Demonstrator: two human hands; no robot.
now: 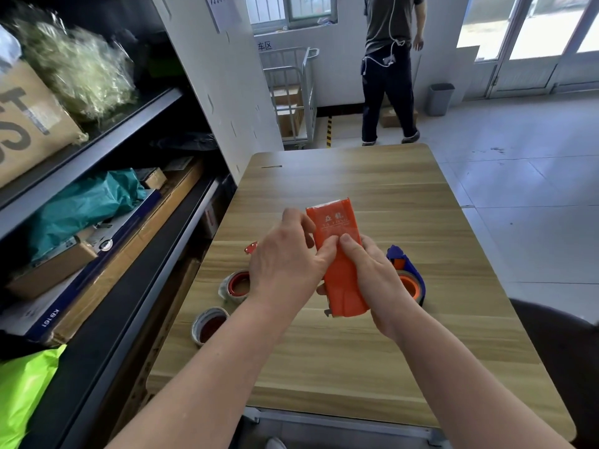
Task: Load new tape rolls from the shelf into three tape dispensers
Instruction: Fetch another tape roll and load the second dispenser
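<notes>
- Both hands are clamped on the orange dispenser (pixel 337 222), which we hold clear above the surface (pixel 356 351). The left grip (pixel 285 267) pinches its side near the middle, and the right grip (pixel 372 277) is curled round its lower half with the thumb pressed on the face.
- The hold is mostly fingertips on smooth plastic. If we push hard to seat a part, the dispenser may twist out and drop.
- A small metal piece shows at its lower end, close to the right palm. If that is the cutter, a slip could nick us.
- We cannot tell whether a roll sits inside. Forcing it shut on a crooked roll could jam it.
- One tape roll (pixel 230 288) lies just under the left wrist, and a second roll (pixel 198 325) lies near the surface's left edge. A careless forearm could knock either off towards the shelf.
- The blue dispenser (pixel 416 273) sits just behind the right grip, so an elbow swing might shove it.
</notes>
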